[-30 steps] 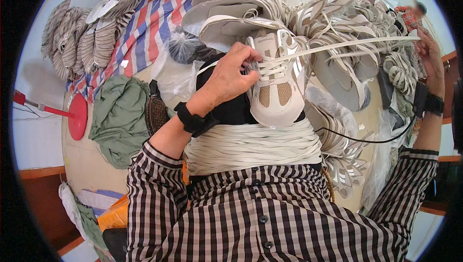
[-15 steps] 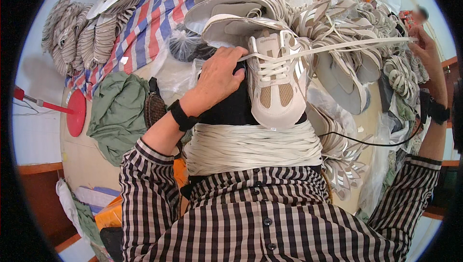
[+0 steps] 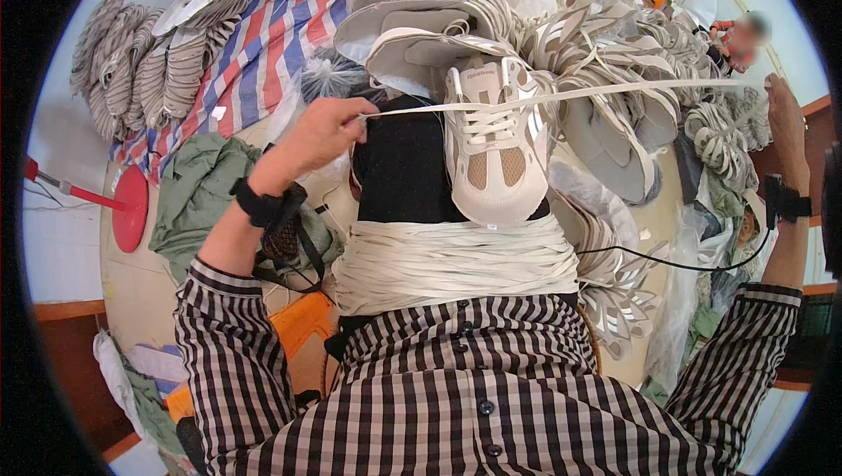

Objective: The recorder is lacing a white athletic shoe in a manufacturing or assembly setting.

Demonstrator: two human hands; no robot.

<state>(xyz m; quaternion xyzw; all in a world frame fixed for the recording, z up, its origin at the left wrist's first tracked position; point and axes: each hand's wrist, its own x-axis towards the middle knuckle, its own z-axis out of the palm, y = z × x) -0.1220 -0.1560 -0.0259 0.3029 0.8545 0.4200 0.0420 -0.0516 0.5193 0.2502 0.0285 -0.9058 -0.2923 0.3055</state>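
A beige and white sneaker (image 3: 495, 156) lies toe toward me on a black pad (image 3: 399, 169) on my lap. A white lace (image 3: 631, 88) runs through its upper eyelets and is stretched taut to both sides. My left hand (image 3: 320, 134) is left of the shoe and pinches one end of the lace. My right hand (image 3: 783, 117), arm stretched far right, grips the other end. Each wrist wears a black band. A thick bundle of loose white laces (image 3: 452, 261) lies across my lap below the shoe.
A heap of pale shoe uppers (image 3: 614, 55) fills the table behind the shoe. A striped tarpaulin (image 3: 250, 46) with stacked soles (image 3: 140, 64) is at the left, beside green cloth (image 3: 197, 191) and a red disc (image 3: 132, 209). Another person (image 3: 745, 33) sits top right.
My left hand has left the shoe's eyelets and moved left, drawing the lace out taut. My right hand stays far out to the right, still holding its end.
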